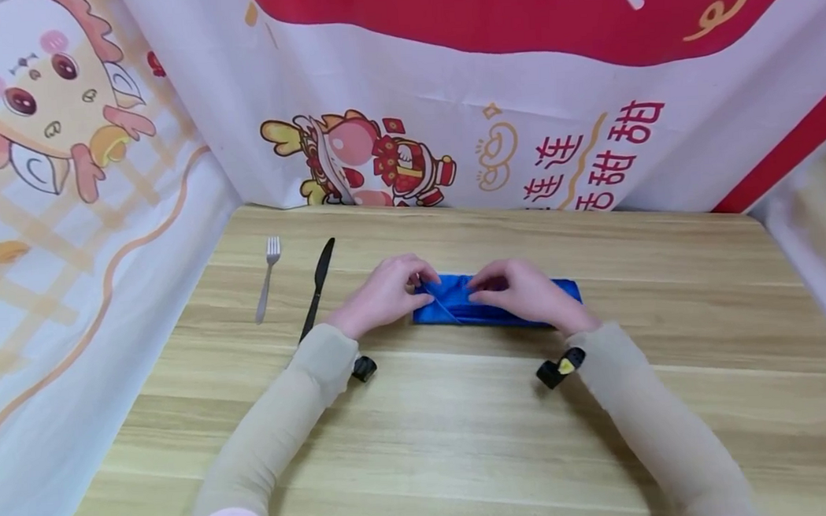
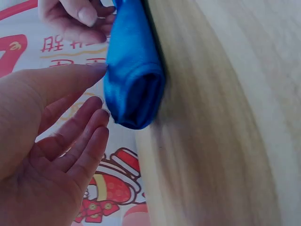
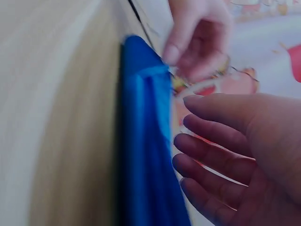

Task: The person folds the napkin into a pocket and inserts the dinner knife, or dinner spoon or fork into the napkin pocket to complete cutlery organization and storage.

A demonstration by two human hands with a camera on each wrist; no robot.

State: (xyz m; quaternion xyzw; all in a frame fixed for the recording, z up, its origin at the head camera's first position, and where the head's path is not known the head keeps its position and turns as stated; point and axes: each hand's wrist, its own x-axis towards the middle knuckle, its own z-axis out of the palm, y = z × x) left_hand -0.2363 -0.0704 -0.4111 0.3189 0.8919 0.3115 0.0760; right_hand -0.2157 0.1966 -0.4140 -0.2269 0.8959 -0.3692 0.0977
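The folded strip of shiny blue cloth (image 1: 487, 314) lies crosswise on the pale wood-grain counter (image 1: 431, 430), partly covered by both hands; its inner folds blur in the right wrist view. The left hand (image 1: 387, 291) is at the cloth's left end, its thumb touching the edge and its fingers loosely extended. The right hand (image 1: 525, 291) is over the right half, thumb and fingers spread with a gap between — whether a fingertip touches the fabric I cannot tell.

Left of the cloth lie a black table knife (image 1: 320, 271), its lower end hidden behind the left arm, and a silver metal fork (image 1: 268, 281). Both beige sleeves (image 1: 282, 432) run towards the bottom edge.

The white printed curtain (image 1: 459, 89) behind bears red Chinese characters — 连连 and 甜甜 are legible — while a large white character on red is cut off above.
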